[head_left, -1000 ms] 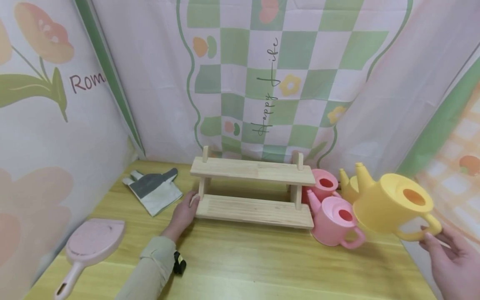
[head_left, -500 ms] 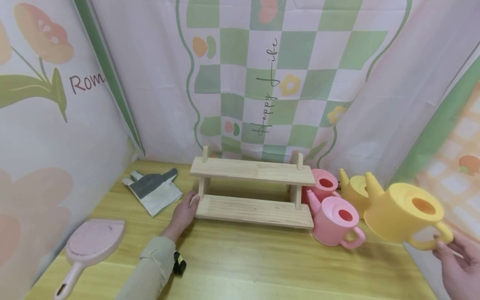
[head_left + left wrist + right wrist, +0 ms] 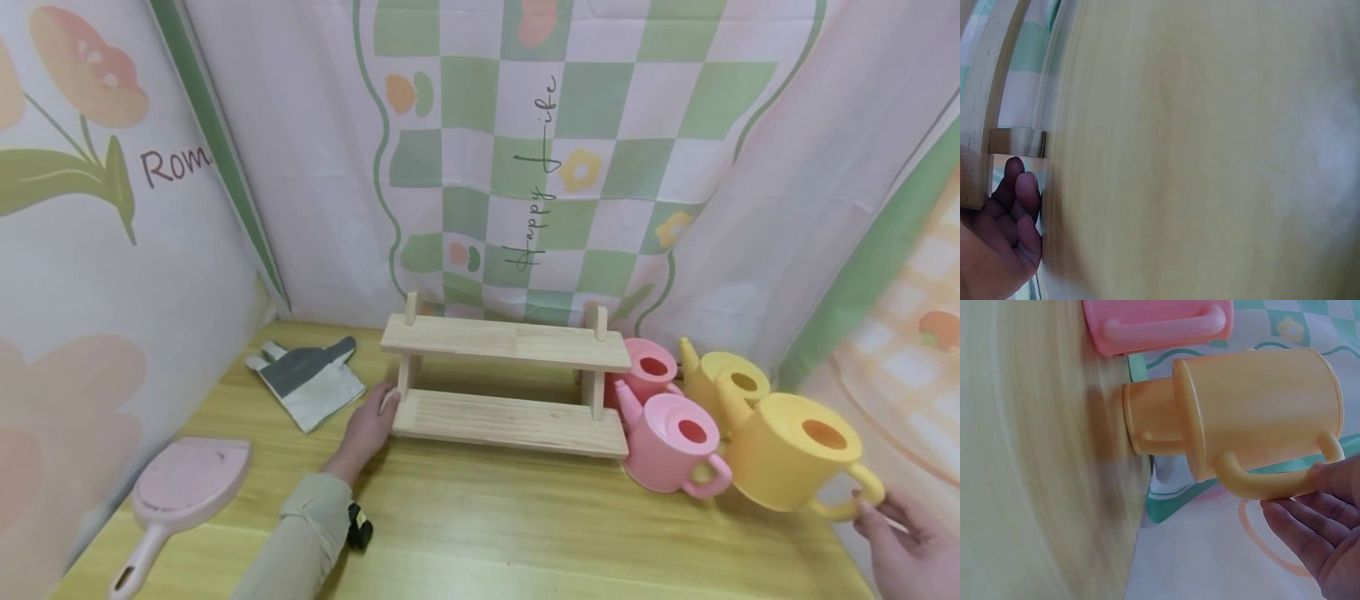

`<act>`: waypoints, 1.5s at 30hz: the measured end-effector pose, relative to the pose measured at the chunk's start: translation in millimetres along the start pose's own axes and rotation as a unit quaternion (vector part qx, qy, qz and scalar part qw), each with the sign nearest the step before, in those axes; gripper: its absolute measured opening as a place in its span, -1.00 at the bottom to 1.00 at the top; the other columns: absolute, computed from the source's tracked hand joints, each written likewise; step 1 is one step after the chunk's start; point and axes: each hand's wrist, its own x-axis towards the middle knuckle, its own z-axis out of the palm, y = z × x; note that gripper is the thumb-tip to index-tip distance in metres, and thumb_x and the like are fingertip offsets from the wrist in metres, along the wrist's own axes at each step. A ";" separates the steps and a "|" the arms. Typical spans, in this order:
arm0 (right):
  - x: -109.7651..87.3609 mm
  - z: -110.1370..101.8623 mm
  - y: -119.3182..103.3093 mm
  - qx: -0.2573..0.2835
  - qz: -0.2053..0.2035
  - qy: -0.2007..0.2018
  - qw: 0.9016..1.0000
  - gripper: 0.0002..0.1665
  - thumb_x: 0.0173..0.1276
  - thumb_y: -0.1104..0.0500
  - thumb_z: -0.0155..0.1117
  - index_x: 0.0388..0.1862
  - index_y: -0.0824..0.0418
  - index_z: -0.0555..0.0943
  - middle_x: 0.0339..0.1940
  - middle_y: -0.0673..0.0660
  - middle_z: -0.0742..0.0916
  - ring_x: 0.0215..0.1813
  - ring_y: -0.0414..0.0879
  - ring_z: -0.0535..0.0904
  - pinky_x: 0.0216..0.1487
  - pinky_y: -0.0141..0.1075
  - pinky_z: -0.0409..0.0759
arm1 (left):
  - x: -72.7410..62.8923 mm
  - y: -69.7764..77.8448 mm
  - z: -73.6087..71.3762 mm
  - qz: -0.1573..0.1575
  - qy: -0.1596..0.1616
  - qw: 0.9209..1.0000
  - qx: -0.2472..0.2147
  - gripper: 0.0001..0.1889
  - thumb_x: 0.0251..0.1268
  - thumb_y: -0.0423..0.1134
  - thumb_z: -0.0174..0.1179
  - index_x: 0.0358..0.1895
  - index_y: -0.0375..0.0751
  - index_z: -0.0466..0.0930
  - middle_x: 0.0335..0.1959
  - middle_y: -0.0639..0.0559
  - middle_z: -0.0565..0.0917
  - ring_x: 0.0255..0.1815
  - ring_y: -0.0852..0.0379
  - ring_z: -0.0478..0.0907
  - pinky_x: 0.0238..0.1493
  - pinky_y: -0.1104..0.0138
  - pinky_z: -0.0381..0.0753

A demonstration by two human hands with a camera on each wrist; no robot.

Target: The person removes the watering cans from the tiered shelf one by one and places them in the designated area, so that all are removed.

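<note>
My right hand [image 3: 911,537] pinches the handle of a yellow watering can [image 3: 780,462] between thumb and fingers, at the right of the table. In the right wrist view this can [image 3: 1260,412] hangs clear of the tabletop, its base facing down. Behind it stands a second yellow watering can [image 3: 731,367], partly covered. My left hand [image 3: 371,425] holds the left end of the lower plank of a two-tier wooden shelf [image 3: 510,421]. In the left wrist view, fingers [image 3: 1027,194] curl beneath that plank.
Two pink watering cans stand by the shelf's right end, the front one [image 3: 667,442] partly hiding the rear one [image 3: 648,358]. A grey-and-white glove [image 3: 311,379] and a pink dustpan [image 3: 187,483] lie at the left of the wooden table [image 3: 495,525]. Printed curtains [image 3: 315,167] enclose the back and sides.
The held yellow watering can has come down toward the tabletop, shifting right and then slightly back left. My left hand and the shelf have stayed in place.
</note>
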 end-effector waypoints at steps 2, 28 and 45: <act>0.0 0.0 3.3 -0.056 0.004 0.000 0.998 -0.49 0.40 0.45 0.10 -0.13 -0.23 0.63 -0.41 -0.46 0.67 -0.43 -0.58 0.60 -0.42 -0.70 0.53 | -0.2 0.5 0.0 -0.001 -0.001 1.000 -0.001 -0.45 0.56 0.10 -0.18 0.42 -0.14 0.26 0.36 -0.29 0.39 0.32 -0.34 0.34 0.31 -0.19 0.29; 2.4 -3.4 23.5 -0.368 -0.083 -0.119 0.918 -0.64 0.40 0.13 0.26 -0.10 0.45 0.53 -0.45 -0.74 0.38 -0.47 -0.81 0.34 -0.52 -0.69 0.41 | -2.5 1.9 0.2 0.002 0.007 1.000 -0.002 -0.39 0.55 0.15 -0.21 0.41 -0.21 0.27 0.34 -0.33 0.40 0.30 -0.38 0.34 0.28 -0.22 0.30; -22.7 51.4 -28.3 -0.321 -0.123 -0.003 0.939 -0.62 0.33 0.11 0.32 0.10 0.18 0.67 -0.27 -0.77 0.42 -0.25 -0.89 0.27 -0.11 -0.83 0.17 | 1.2 0.5 -3.5 -0.004 -0.001 1.000 0.024 -0.44 0.57 0.07 -0.18 0.43 -0.20 0.26 0.36 -0.32 0.38 0.31 -0.37 0.34 0.30 -0.19 0.30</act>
